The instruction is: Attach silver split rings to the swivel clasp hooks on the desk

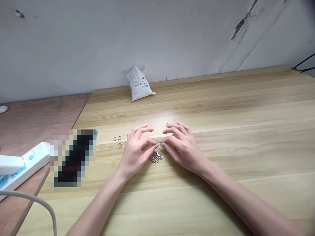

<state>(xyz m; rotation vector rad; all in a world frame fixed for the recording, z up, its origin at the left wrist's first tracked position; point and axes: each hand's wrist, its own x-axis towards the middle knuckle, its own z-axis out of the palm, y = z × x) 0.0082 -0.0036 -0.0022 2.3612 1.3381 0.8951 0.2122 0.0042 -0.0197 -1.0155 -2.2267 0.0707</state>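
Note:
My left hand [136,150] pinches one end of a small silvery metal piece [159,142] between thumb and index finger. From the other side, my right hand [180,142] grips a metal ring [161,144] at its fingertips. Whether the two parts are linked is too small to tell. Just below the fingertips lies a small heap of metal lobster clasps [155,157], partly covered by the left thumb. Several loose metal rings [119,142] rest left of my left hand. More rings show around and beneath my right hand, one of them [167,124] beyond its fingers.
A white plastic parcel bag [139,83] with a printed label stands at the back of the wooden table [221,108], near the wall. On the left are a pixelated dark object [72,157], a white power strip [36,155] and a grey cable [46,205].

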